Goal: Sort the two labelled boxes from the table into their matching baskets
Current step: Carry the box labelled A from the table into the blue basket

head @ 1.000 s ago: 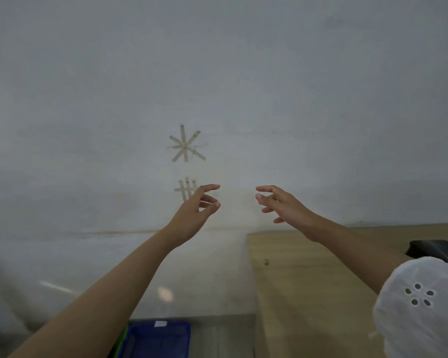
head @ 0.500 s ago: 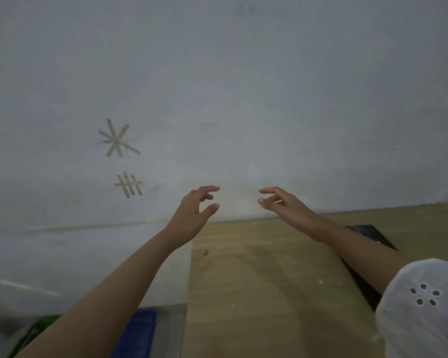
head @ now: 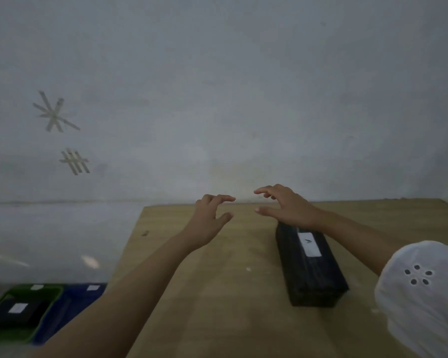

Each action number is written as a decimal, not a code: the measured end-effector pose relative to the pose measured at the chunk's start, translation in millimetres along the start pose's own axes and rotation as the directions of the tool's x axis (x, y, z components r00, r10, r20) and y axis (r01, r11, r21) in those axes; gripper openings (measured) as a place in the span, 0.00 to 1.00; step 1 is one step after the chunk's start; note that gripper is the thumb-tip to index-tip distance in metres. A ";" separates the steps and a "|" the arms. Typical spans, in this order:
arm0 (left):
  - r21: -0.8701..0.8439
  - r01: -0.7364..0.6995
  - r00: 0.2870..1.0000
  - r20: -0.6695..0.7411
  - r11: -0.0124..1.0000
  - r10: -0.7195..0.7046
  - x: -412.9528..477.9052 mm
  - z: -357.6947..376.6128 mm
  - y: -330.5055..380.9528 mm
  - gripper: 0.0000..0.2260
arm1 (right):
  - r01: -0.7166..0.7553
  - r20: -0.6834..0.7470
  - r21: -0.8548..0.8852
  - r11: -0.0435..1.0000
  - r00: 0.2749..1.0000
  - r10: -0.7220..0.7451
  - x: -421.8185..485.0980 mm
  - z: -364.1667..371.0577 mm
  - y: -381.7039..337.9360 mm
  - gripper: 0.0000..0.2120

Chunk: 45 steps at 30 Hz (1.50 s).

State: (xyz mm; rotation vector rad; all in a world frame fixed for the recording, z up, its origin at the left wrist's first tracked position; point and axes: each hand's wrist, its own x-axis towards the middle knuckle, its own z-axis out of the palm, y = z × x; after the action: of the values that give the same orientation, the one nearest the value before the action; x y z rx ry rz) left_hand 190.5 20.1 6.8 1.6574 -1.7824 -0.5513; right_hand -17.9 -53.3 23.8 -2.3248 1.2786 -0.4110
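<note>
A long black box (head: 311,267) with a white label lies on the wooden table (head: 217,293), right of centre. My right hand (head: 286,206) hovers over its far end, fingers apart and holding nothing. My left hand (head: 210,218) is held out over the table to the left of the box, also with fingers spread. On the floor at the lower left stands a green basket (head: 47,298) with a black labelled box (head: 16,312) inside it. A blue basket (head: 70,303) with a white tag stands beside the green one.
A grey wall rises behind the table, with tape marks (head: 55,115) stuck on it at the left. The table's left edge drops to the floor next to the baskets. My white sleeve (head: 422,293) fills the lower right corner.
The view has swung right and down: the table and the black box have come fully into sight. Both hands have lowered over the table, the right one now above the box's far end.
</note>
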 end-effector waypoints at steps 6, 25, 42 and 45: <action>0.103 0.064 0.991 0.112 0.993 -0.076 6.5 88.1 41.4 0.17 | -0.042 0.121 -0.104 0.994 0.991 0.055 -30.4 -13.1 90.0 0.27; 0.458 -0.103 0.874 0.466 0.883 -0.140 -22.3 202.0 39.4 0.36 | 0.029 0.299 -0.454 0.890 0.947 0.122 9.1 16.2 168.2 0.31; 0.654 -0.324 0.851 0.517 0.684 -0.092 -3.1 160.7 16.9 0.31 | -0.194 0.186 -0.417 0.888 0.938 0.292 -3.8 19.9 183.2 0.33; 0.701 -0.248 0.891 0.435 0.669 -0.126 2.2 147.9 7.3 0.29 | -0.296 0.121 -0.338 0.893 0.928 0.354 -21.4 19.1 182.3 0.32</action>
State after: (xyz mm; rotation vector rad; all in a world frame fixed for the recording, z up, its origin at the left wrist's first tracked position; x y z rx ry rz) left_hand 82.6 1.6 -92.9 2.0962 -2.6592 -0.1523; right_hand -150.7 -115.7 -88.2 -2.2634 1.7049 0.1242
